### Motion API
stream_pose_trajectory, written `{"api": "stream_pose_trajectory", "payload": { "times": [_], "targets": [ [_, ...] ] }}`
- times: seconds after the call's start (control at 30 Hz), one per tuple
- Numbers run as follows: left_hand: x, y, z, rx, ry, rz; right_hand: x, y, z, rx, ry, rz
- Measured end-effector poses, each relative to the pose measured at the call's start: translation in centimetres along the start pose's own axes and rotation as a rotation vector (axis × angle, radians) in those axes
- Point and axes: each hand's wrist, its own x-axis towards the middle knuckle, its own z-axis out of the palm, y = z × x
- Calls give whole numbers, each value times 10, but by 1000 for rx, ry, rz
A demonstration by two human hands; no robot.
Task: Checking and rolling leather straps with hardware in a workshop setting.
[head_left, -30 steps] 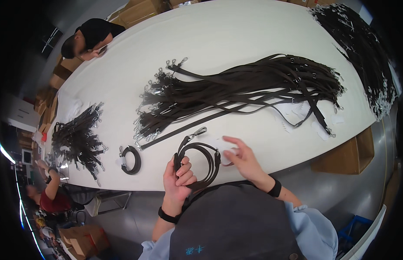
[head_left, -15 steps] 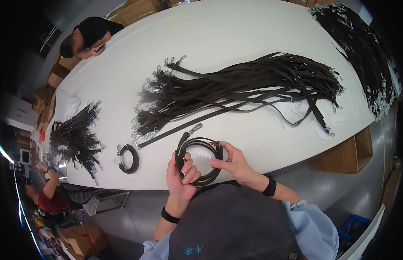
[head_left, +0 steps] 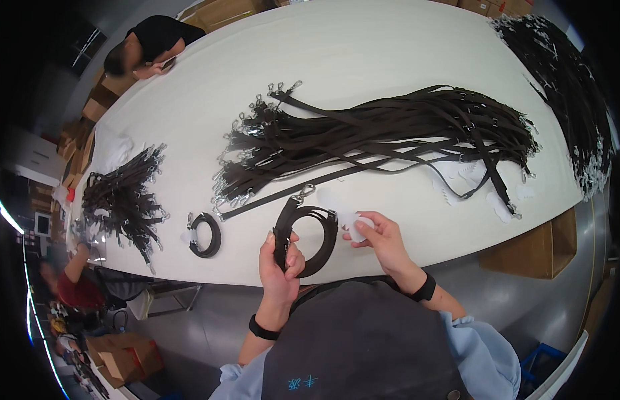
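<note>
A dark brown strap coiled into a ring [head_left: 332,241] stands upright above the table's near edge, with a silver snap hook [head_left: 305,193] at its top. My left hand [head_left: 281,270] is closed round the coil's left side. Just right of the coil, my right hand [head_left: 385,247] pinches a thin white tag [head_left: 361,231] between thumb and fingers. Whether the tag touches the coil I cannot tell. Another coiled strap [head_left: 215,237], with a white tag at its side, lies on the table to the left.
A long heap of dark straps [head_left: 390,127] with metal hooks stretches across the white table [head_left: 363,53]. Smaller bundles [head_left: 123,200] lie left, more straps [head_left: 563,87] far right. White tags [head_left: 500,208] lie by the heap. A person [head_left: 160,40] leans on the far left edge.
My right hand has left the coil's right side, moved slightly right and now holds a white tag. The left hand keeps the coil, which has turned a little. The view has shifted slightly.
</note>
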Motion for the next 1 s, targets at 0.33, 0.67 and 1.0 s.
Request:
{"api": "stream_pose_trajectory", "payload": {
  "times": [0.33,0.67,1.0],
  "targets": [
    [-2,23,-30,764,-98,144,-5,-15,-7,-90,136,-175],
    [-4,14,-17,592,-48,227,-12,-20,24,-71,-130,85],
    [-4,-17,-11,732,-149,408,-4,-18,50,121,-292,134]
  ]
}}
